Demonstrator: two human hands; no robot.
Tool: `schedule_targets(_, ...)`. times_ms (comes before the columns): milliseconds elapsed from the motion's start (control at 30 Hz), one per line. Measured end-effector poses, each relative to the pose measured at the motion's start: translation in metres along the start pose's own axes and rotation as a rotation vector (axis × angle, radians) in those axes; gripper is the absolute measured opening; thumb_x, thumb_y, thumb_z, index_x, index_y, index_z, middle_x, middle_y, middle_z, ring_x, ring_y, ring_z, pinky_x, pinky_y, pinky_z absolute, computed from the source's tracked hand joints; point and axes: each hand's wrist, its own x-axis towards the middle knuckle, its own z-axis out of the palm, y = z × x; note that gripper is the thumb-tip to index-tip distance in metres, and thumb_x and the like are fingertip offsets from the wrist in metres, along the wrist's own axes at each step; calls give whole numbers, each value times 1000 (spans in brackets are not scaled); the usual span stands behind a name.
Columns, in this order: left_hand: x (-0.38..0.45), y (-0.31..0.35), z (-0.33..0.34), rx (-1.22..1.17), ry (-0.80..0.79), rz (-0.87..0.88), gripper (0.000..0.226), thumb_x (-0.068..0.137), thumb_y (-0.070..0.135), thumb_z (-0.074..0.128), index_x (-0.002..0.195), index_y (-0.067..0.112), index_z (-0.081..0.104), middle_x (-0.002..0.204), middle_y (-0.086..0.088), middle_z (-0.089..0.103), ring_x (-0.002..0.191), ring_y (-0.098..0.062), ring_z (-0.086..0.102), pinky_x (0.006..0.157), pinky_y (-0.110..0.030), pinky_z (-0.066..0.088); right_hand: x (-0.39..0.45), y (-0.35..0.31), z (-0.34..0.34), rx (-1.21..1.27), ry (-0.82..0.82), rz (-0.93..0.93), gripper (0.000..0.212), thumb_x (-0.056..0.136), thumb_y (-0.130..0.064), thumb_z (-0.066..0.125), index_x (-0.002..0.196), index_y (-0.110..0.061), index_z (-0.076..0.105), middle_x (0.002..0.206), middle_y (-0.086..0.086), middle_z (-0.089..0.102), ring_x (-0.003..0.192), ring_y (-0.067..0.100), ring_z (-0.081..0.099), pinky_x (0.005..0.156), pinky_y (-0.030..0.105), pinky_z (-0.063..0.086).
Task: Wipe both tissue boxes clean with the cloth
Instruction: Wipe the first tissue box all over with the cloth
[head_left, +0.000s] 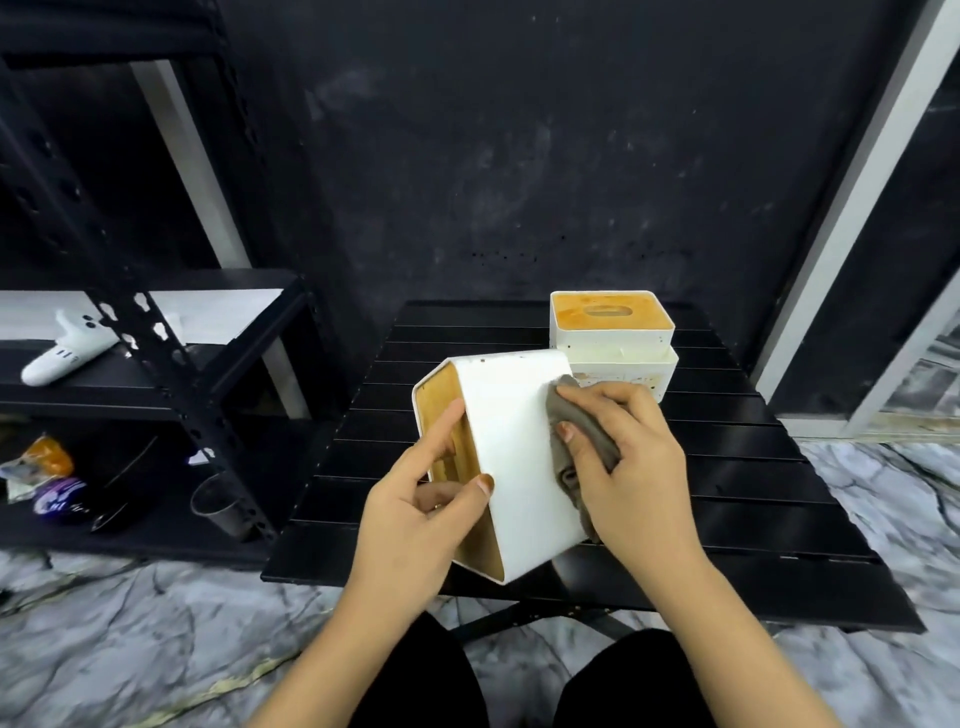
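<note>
Sideways, the tissue box (511, 457) sits gripped between both hands' fingers (447, 423).

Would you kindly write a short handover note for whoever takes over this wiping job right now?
Left hand grips the tilted tissue box at its wooden lid side, above the black table. Right hand presses the grey cloth on the box's white side.
Done: that white side looks clean.
Left: the rest of this box, and the second tissue box at the table's far edge, which shows specks and stains.
</note>
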Motion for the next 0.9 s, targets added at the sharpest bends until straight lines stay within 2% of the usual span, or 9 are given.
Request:
schedule_targets(100, 0, 2, -2, 30, -18, 9, 81, 81, 0, 66, 121, 66, 39, 111, 10, 64, 78, -19, 69, 86, -36, 54, -9, 2, -2, 2, 7, -16, 37, 81, -6, 64, 116, -19, 62, 103, -17, 45, 103, 15, 49, 88, 15, 38)
schedule_targets(167, 0, 5, -3, 47, -35, 17, 87, 81, 7, 68, 120, 75, 29, 114, 6, 60, 80, -21, 70, 87, -38, 54, -13, 2, -3, 15, 12, -20, 39, 81, -5, 65, 116, -22, 62, 104, -23, 44, 103, 13, 48, 89, 11, 37)
schedule_targets(267, 2, 6, -4, 44, -21, -2, 82, 86, 13, 63, 124, 73, 23, 100, -5, 62, 79, -18, 67, 89, -47, 53, -19, 3, -2, 21, 11, -47, 37, 82, -7, 64, 115, -23, 62, 107, -24, 44, 102, 12, 48, 90, 6, 34)
schedule_targets(333, 2, 6, -5, 53, -9, -7, 78, 86, 15, 62, 123, 72, 25, 96, -8, 61, 80, -19, 65, 88, -48, 53, -25, 3, 0, 21, 14, -67, 36, 81, -14, 61, 116, -25, 61, 108, -25, 44, 102, 11, 49, 90, 7, 35)
schedule_targets(433, 1, 4, -5, 45, -14, 12, 76, 84, 12, 64, 120, 71, 31, 93, -8, 62, 78, -17, 66, 85, -44, 55, -33, 1, 2, 31, 20, -90, 34, 83, -22, 57, 117, -29, 57, 109, -20, 46, 104, 10, 48, 90, 10, 36)
schedule_targets(567, 1, 0, -4, 29, -52, 18, 78, 82, 11, 66, 122, 69, 34, 95, -8, 65, 83, -33, 68, 84, -48, 55, -32, -14, 6, 18, 10, -182, 32, 85, -25, 51, 116, -25, 58, 112, -16, 45, 103, 8, 45, 90, 9, 35)
schedule_targets(700, 0, -3, -2, -7, -115, 24, 77, 83, 9, 66, 126, 65, 37, 87, -1, 67, 74, -25, 65, 84, -56, 53, -18, -32, 6, -17, -26, -291, 32, 84, -19, 51, 115, -23, 58, 112, -12, 44, 101, 8, 43, 89, 15, 36)
schedule_targets(833, -1, -3, -2, -29, -132, 25, 75, 72, 27, 73, 124, 67, 37, 89, -2, 67, 74, -28, 61, 85, -61, 50, -4, -25, -2, -53, -25, -241, 32, 84, -25, 47, 115, -31, 54, 108, -17, 44, 99, 10, 44, 83, 15, 37)
schedule_targets(900, -1, -3, -1, -26, -127, 30, 75, 72, 29, 76, 123, 68, 37, 89, -1, 66, 71, -24, 63, 85, -57, 51, -3, -17, -6, -53, 22, -178, 31, 85, -26, 48, 114, -27, 58, 104, -22, 40, 98, 10, 44, 84, 10, 36)
